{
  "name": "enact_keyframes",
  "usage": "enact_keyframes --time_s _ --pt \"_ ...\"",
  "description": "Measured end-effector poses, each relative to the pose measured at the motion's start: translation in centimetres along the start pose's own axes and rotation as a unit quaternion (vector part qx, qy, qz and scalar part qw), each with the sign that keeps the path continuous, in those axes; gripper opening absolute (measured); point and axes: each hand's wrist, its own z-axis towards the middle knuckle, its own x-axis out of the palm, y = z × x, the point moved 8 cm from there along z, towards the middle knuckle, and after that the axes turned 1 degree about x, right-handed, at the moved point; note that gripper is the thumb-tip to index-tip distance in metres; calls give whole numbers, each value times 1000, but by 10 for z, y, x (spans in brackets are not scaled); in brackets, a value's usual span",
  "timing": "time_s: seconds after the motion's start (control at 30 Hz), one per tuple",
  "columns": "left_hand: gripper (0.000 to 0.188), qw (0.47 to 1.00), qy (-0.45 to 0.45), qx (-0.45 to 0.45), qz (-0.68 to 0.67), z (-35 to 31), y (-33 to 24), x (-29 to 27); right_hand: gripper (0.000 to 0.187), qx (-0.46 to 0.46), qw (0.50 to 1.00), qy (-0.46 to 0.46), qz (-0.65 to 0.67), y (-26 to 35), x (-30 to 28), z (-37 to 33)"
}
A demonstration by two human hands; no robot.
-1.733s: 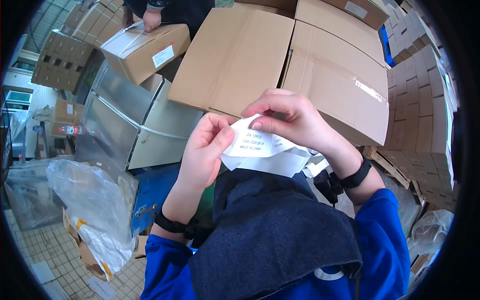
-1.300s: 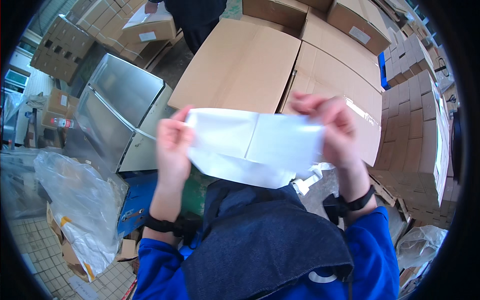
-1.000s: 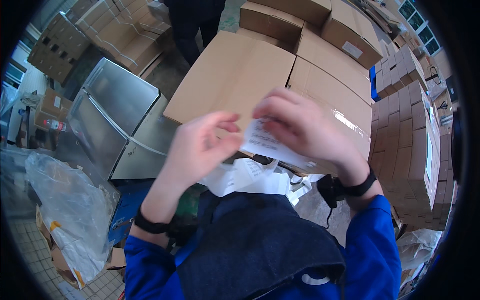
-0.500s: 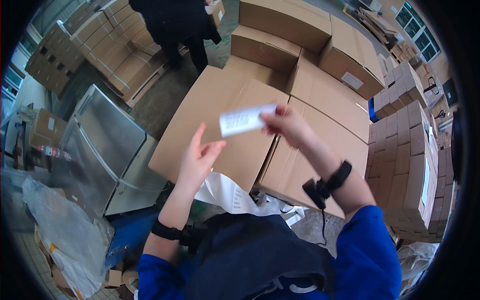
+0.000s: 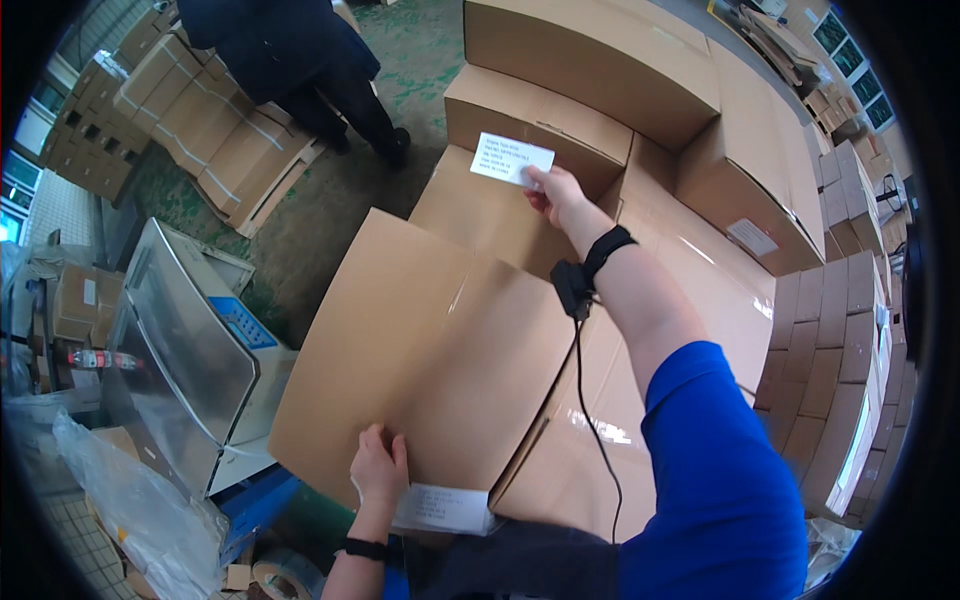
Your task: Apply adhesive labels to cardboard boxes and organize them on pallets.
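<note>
A white printed label (image 5: 512, 160) is pinched between the thumb and fingers of my right hand (image 5: 556, 194). That arm stretches forward, and the label is held up in front of a brown carton (image 5: 540, 118) at the back of the stack. My left hand (image 5: 380, 468) rests at the near edge of a large brown carton (image 5: 420, 330), thumb apart from half-curled fingers, with nothing visible in it. Beside its wrist, a strip of white printed labels (image 5: 445, 508) hangs between the carton and my body. Each of my wrists wears a black strap; a cable runs from the right one.
Taller cartons (image 5: 600, 50) stand behind, one bearing a white label (image 5: 752, 237). Stacked boxes (image 5: 820, 370) rise at the right. A metal-covered machine (image 5: 180, 360) and plastic sheeting (image 5: 130, 500) lie left. Beyond, a person in dark clothes (image 5: 290, 60) stands beside a loaded pallet (image 5: 205, 130).
My right hand has carried the label forward, toward the back carton. My left hand has dropped from near the label to the near carton's edge. The person beyond has shifted.
</note>
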Motion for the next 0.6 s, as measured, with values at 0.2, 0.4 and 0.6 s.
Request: enact_keyframes --time_s 0.2,0.4,0.6 --pt "33 997 -20 19 73 -1 -2 8 22 49 997 -53 3 -46 -19 65" --pt "32 998 -8 1 66 -2 2 10 30 18 996 -87 7 -59 -32 98" --pt "36 995 -42 50 71 0 -4 12 31 -9 990 -129 49 -63 -44 113"
